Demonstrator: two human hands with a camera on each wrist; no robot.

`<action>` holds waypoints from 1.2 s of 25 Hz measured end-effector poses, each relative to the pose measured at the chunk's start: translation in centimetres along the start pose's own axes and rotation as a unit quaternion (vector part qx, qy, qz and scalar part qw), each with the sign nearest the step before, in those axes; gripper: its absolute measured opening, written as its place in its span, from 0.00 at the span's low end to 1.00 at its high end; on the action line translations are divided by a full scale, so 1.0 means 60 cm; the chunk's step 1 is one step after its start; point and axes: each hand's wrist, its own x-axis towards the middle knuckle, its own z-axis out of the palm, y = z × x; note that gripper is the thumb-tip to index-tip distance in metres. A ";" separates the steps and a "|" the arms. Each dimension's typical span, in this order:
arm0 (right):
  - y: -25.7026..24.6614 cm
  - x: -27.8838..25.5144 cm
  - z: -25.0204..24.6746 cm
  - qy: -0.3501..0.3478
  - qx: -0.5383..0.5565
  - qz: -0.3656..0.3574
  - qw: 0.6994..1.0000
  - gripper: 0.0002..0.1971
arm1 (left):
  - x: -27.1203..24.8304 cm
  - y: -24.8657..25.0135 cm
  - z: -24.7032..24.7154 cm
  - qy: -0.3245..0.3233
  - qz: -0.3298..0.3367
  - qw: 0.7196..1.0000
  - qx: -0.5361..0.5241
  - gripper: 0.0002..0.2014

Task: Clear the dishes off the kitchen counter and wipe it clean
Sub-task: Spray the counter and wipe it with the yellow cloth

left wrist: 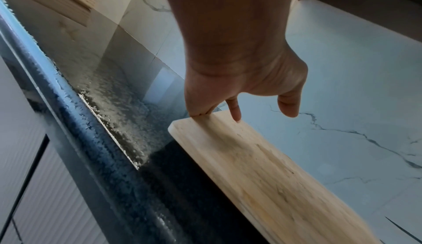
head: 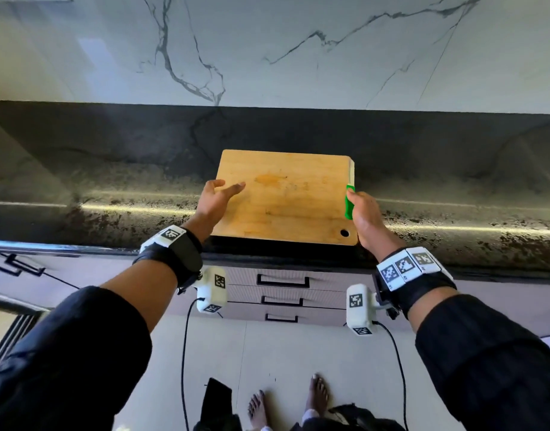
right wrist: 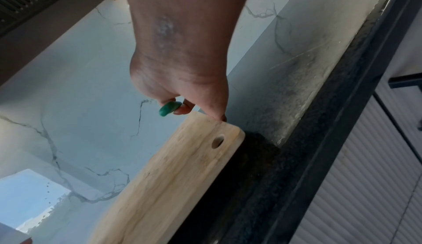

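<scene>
head view: right hand [head: 368,217] pinching green knife [head: 349,203] beside cutting board [head: 283,197], left hand [head: 216,197] spread

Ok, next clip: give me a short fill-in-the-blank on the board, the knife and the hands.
1. The knife in the right hand has a ____ handle.
2. The knife lies along the ____ edge of the cutting board, as the person sees it.
3. The board's hanging hole is in the corner nearest the ____ hand.
4. The left hand is at the board's left edge with its fingers ____.

Missing words: green; right; right; straight
</scene>
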 end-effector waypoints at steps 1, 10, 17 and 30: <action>0.002 0.007 0.002 0.000 -0.010 0.002 1.000 0.12 | 0.007 -0.003 0.001 -0.005 0.004 1.000 0.010 0.32; -0.004 0.054 0.029 -0.002 -0.033 -0.008 0.999 0.15 | 0.065 -0.018 0.006 -0.035 -0.002 0.999 0.037 0.29; -0.001 0.067 0.032 -0.026 -0.057 -0.027 0.998 0.11 | 0.070 -0.017 0.003 -0.055 -0.009 0.990 0.129 0.48; 0.140 0.096 -0.081 0.198 -0.239 -0.126 0.942 0.15 | -0.043 -0.100 0.134 -0.120 0.211 0.822 0.516 0.46</action>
